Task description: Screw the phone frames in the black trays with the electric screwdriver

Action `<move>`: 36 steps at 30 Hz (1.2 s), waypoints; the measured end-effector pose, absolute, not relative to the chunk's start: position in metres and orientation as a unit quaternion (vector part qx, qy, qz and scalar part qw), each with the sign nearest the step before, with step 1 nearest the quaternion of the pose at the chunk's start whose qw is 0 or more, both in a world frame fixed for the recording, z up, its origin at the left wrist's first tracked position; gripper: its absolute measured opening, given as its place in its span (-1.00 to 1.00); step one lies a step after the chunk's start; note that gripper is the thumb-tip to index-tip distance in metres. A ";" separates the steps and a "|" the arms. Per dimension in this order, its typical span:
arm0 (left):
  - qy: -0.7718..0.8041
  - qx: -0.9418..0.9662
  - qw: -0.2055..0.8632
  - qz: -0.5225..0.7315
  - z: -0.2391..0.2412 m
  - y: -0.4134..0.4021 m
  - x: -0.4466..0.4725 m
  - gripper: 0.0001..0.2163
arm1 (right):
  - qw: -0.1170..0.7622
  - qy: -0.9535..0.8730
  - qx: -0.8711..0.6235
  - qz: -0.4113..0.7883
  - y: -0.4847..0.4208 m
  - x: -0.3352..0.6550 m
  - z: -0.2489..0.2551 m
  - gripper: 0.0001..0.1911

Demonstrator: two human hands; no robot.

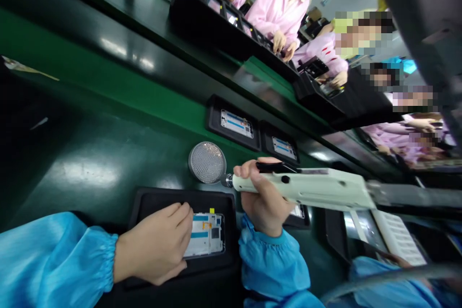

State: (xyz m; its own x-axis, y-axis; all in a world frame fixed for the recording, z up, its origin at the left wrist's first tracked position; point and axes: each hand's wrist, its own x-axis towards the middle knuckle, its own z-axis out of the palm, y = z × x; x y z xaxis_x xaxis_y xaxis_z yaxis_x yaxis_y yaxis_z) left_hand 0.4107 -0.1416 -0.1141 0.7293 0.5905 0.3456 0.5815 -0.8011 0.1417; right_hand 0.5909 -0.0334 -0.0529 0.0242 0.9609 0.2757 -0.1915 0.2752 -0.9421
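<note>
My left hand lies over the left end of a phone frame in a black tray. Its fingers curl over the upper edge and the thumb is at the lower edge, so that end is hidden. The frame is silver with blue strips, an orange flex piece and a yellow tab. My right hand is wrapped round the neck of a pale green hot-air gun. The gun's round perforated nozzle points left, beyond the tray and apart from the frame.
Two more black trays with phone frames, one and another, stand behind on the green bench. A grey hose trails right from the gun. Co-workers in pink sleeves sit across the line; a blue sleeve is at lower right.
</note>
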 end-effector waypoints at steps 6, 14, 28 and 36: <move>0.324 0.926 0.024 0.192 -0.114 -0.143 0.411 -0.42 | 0.549 -0.549 -0.363 0.515 -0.081 0.597 -0.047 -0.77; 0.327 0.924 0.017 0.198 -0.114 -0.142 0.413 -0.42 | 0.515 -0.574 -0.346 0.534 -0.094 0.590 -0.055 -0.73; 0.325 0.926 0.008 0.191 -0.110 -0.143 0.414 -0.46 | 0.498 -0.580 -0.383 0.518 -0.095 0.587 -0.057 -0.76; 0.325 0.927 0.014 0.185 -0.111 -0.143 0.416 -0.45 | 0.489 -0.580 -0.374 0.533 -0.095 0.587 -0.058 -0.81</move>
State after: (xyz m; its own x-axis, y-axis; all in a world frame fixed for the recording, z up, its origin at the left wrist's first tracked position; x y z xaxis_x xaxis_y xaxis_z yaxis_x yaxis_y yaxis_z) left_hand 0.4159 -0.1432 -0.1107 0.7198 0.6084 0.3343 0.5981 -0.7879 0.1464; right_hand 0.5866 -0.0951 -0.0576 -0.2409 0.9557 0.1690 -0.0870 0.1522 -0.9845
